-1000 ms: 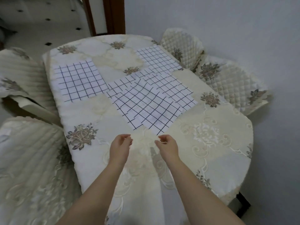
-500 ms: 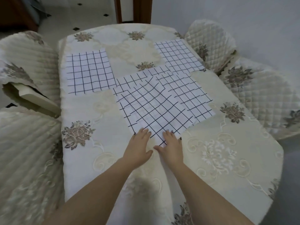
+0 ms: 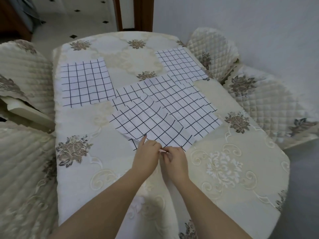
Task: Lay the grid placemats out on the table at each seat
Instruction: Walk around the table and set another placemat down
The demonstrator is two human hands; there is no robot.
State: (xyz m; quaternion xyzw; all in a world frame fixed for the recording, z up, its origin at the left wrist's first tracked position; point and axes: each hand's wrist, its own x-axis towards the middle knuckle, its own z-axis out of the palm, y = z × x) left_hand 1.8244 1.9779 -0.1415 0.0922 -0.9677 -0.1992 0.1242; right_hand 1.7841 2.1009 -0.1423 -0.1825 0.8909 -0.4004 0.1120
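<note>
White placemats with a black grid lie on the cream floral table [image 3: 96, 166]. One flat placemat [image 3: 86, 83] sits at the far left seat and another [image 3: 181, 64] at the far right seat. A loose stack of overlapping placemats [image 3: 183, 107] fills the middle. The top placemat [image 3: 146, 123] of the stack is lifted and curled at its near edge. My left hand [image 3: 146, 157] and my right hand [image 3: 174, 161] meet at that near corner and pinch it between their fingers.
Quilted cream chairs flank the table: two on the left [image 3: 22, 71] [image 3: 20, 178] and two on the right [image 3: 214, 49] [image 3: 269, 104]. A wall runs along the right, and a tiled floor and a wooden door frame [image 3: 131, 12] lie beyond the far end.
My hands reached from the table's near part to the stack, pressed on its near corner, then closed on it. The top placemat's near edge has lifted and curled.
</note>
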